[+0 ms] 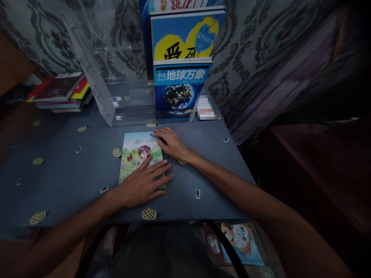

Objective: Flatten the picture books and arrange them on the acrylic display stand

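A thin book [131, 154] with a pale blue and green cover, showing a drawn child and a red butterfly, lies flat on the dark grey-blue tablecloth. Across its lower half rests my left hand [143, 181], palm down with the fingers spread past the right edge. At the upper right corner, my right hand [171, 143] touches the cover with its fingertips, fingers stretched out and slightly bent. Part of the title and the picture is hidden under the hands.
Behind the book stands a clear tiered rack [130, 104] holding a blue earth book [182, 92] and a blue-yellow book [174, 33]. A book stack [60, 92] lies at the left. Below the table's front edge is another book [243, 243]. Patterned wallpaper covers the wall.
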### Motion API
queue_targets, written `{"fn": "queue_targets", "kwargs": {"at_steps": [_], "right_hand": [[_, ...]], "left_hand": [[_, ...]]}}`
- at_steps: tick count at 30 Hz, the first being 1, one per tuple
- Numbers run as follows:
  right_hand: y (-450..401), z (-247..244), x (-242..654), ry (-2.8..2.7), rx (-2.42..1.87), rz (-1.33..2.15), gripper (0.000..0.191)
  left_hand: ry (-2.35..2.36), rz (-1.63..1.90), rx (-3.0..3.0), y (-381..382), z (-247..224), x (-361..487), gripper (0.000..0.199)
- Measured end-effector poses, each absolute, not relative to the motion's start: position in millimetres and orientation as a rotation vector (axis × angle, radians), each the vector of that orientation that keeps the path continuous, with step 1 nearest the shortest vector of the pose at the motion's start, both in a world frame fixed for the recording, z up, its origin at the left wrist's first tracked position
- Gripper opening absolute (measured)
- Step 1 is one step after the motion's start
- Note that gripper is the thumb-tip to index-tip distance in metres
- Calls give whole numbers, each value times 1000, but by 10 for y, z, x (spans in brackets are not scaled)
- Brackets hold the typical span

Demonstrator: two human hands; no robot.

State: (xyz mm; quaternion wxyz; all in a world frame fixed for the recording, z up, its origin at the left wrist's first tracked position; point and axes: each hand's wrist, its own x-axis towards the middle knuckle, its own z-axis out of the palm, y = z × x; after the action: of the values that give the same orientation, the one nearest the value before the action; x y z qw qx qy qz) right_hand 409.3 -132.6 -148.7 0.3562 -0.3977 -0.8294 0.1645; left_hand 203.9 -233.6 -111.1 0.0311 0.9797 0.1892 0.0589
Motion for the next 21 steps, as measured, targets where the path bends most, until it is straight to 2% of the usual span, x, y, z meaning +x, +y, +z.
{"fn": "queue_targets", "kwargs": {"at_steps": [8,15,21], "right_hand": [[-1351,-1444,4101,-2106,-1039,467,30],[-1421,-1358,4158,-2011,-1160,499,31],[-1434,-1322,4146,-2017,-1137,464,30]], "left_hand": [[570,202,3008,-2320,-1076,2003,47],[511,246,2869,-2281,-801,1790,36],[738,515,2514,-2175,-686,1669,24]]}}
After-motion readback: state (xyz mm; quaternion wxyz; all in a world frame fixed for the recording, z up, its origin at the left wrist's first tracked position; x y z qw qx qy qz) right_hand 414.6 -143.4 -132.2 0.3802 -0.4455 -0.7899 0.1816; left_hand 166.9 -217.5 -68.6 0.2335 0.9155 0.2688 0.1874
